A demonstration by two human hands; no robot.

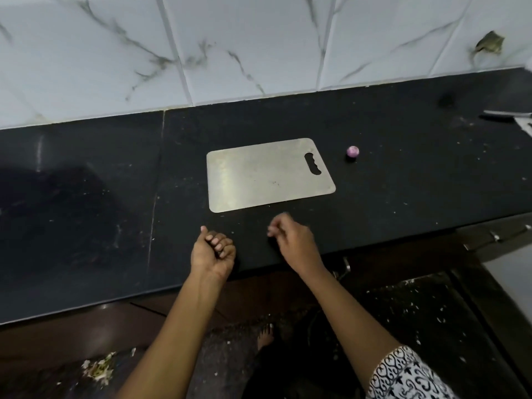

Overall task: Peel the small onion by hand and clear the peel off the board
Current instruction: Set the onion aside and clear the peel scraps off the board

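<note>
Left hand (pixel 212 249) curled into a loose fist, palm turned up, forearm bare. Right hand (pixel 293 239) palm down, fingers (pixel 275 227) bent and pinched together, slightly blurred. Both hands near each other, not touching.

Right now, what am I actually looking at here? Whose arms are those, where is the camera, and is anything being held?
No machine here: a person wears a wide-angle camera on the head, so this one picture looks forward and down along their own bare arms. The left hand and right hand hover over the near edge of a black counter, fingers loosely curled; neither visibly holds anything, though a small scrap inside a curled hand could be hidden. On the counter lies a metal cutting board, bare of peel, its handle slot to the right. Just right of it, off the board, sits a small purple onion. Marbled tiles back the counter. Pale scraps litter the floor below.
</note>
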